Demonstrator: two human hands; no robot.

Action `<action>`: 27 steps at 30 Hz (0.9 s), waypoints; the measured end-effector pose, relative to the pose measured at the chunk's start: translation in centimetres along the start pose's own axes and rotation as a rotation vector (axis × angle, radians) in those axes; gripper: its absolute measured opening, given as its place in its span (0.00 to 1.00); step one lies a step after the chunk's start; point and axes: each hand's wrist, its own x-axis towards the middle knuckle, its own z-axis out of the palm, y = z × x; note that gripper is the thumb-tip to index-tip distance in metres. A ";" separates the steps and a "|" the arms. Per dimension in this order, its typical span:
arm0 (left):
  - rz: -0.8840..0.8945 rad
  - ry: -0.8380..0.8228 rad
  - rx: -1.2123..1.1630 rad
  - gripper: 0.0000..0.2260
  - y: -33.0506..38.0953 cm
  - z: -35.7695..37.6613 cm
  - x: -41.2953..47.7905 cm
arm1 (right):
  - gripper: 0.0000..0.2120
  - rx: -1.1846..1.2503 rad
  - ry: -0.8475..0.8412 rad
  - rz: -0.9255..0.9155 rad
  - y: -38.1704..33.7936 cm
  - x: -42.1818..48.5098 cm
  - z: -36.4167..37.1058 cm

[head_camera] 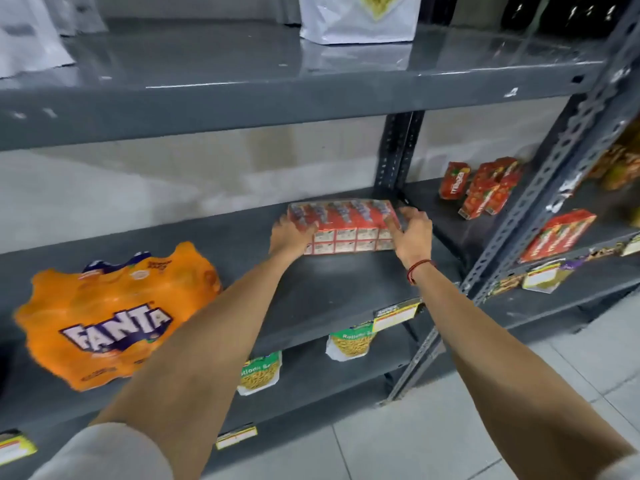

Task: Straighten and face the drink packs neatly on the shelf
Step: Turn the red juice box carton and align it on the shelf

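From my head camera, a red shrink-wrapped drink pack (346, 226) is lying on the grey middle shelf (329, 292), its long axis running left to right, labels facing me. My left hand (291, 235) and right hand (412, 233) are gripping its two ends, arms outstretched. An orange Fanta pack (110, 317) is sitting well to the left.

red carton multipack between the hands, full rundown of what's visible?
The red carton multipack is a shrink-wrapped block of small red juice cartons with white label panels facing the camera, in two rows. It sits on the grey middle shelf, set back toward the wall. The left hand and right hand grip its two ends. Print is blurred.
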 end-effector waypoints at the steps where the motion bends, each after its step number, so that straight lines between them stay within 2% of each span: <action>1: -0.080 -0.002 -0.039 0.33 -0.1 0.4 0.7 | 0.25 -0.012 -0.034 0.036 0.2 0.7 0.3; 4: -0.200 -0.028 -0.154 0.33 -0.9 1.5 1.9 | 0.32 0.078 -0.141 0.216 0.2 2.0 1.4; 6: -0.194 -0.006 -0.193 0.28 -1.7 1.9 2.2 | 0.30 0.137 -0.155 0.300 0.4 2.5 2.0; 9: -0.202 0.018 -0.318 0.21 -2.2 2.0 2.3 | 0.21 0.110 -0.097 0.285 0.9 2.4 2.4; 12: -0.144 0.051 -0.376 0.18 -2.7 2.3 1.4 | 0.13 0.169 -0.027 0.261 1.6 1.3 2.4; 15: -0.034 0.086 -0.443 0.17 -3.5 2.4 -1.1 | 0.15 0.305 0.003 0.261 2.4 -0.9 2.0; 19: 0.167 0.122 -0.342 0.20 -5.5 2.7 -3.8 | 0.20 0.407 -0.014 0.202 4.3 -3.6 1.0; 22: 0.135 0.143 -0.298 0.24 -6.5 3.2 -5.0 | 0.19 0.373 -0.005 0.187 5.4 -5.5 0.8; 27: 0.066 0.120 -0.155 0.23 -6.7 3.2 -5.8 | 0.20 0.289 -0.077 0.162 5.7 -6.1 0.0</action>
